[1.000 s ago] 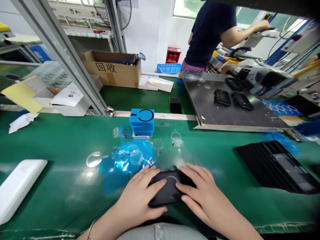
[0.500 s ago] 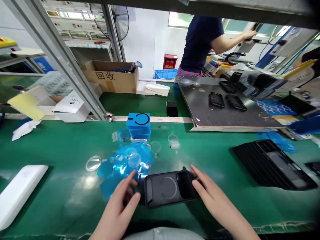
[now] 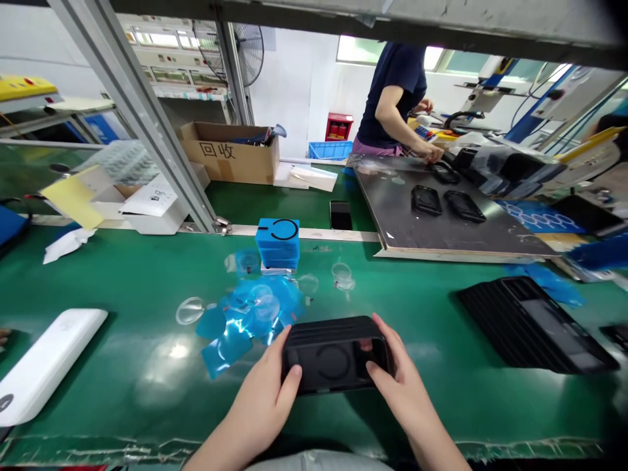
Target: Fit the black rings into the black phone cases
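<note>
Between my two hands is a small stack of black phone cases (image 3: 333,363), its top one showing a ring outline and a dark camera-side panel. My left hand (image 3: 267,386) grips the left end, thumb on the front face. On the right end, my right hand (image 3: 400,369) has its thumb over the dark panel and fingers behind. The stack leans so its ridged upper side shows. Just beyond lie loose blue film pieces (image 3: 262,301), and behind them stands a blue stack of ring stickers (image 3: 277,245).
A fanned stack of black cases (image 3: 530,324) lies right. Left is a long white object (image 3: 52,366), with a stranger's fingers (image 3: 4,337) at the edge. A dark board (image 3: 441,222) holds several cases; a co-worker (image 3: 397,98) stands behind it. A phone (image 3: 340,214) lies behind the stickers.
My hands have closed from both sides on the stack, which is now tilted up. The co-worker's arm has come down from the machine to a case on the board.
</note>
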### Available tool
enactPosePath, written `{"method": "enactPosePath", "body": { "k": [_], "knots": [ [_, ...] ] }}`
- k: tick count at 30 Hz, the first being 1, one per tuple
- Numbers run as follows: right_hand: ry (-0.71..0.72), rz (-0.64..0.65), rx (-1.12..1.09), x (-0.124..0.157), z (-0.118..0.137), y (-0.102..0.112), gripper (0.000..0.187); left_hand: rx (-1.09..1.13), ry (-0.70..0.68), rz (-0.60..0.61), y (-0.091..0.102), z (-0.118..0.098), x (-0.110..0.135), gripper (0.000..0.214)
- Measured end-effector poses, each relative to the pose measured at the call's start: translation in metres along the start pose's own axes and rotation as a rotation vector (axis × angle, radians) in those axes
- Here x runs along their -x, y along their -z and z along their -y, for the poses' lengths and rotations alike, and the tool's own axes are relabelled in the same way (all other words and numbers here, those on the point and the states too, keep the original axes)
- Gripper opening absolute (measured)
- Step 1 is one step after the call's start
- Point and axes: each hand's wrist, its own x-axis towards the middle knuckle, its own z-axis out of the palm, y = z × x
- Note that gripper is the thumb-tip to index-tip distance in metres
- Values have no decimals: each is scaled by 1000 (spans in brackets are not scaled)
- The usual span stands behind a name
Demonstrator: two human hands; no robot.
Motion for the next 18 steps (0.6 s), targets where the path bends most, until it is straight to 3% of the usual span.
{"method": "enactPosePath", "body": {
  "k": [4,7,10,13,18],
  "knots": [
    [52,52,-25,-2,-1,-3,76,125,-17,-27,-3,5,3,59],
    [120,75,1,4,-1,-4,72,284,-56,14,1,12,8,76],
    [226,113,48,8,-1,-5,69,164,-175,73,10,21,10,91],
    [182,188,161,7,2,-7,67,-2,-233,105,14,23,5,84],
    [110,340,319,0,4,7,80,91,-245,67,13,16,0,63]
  ]
}}
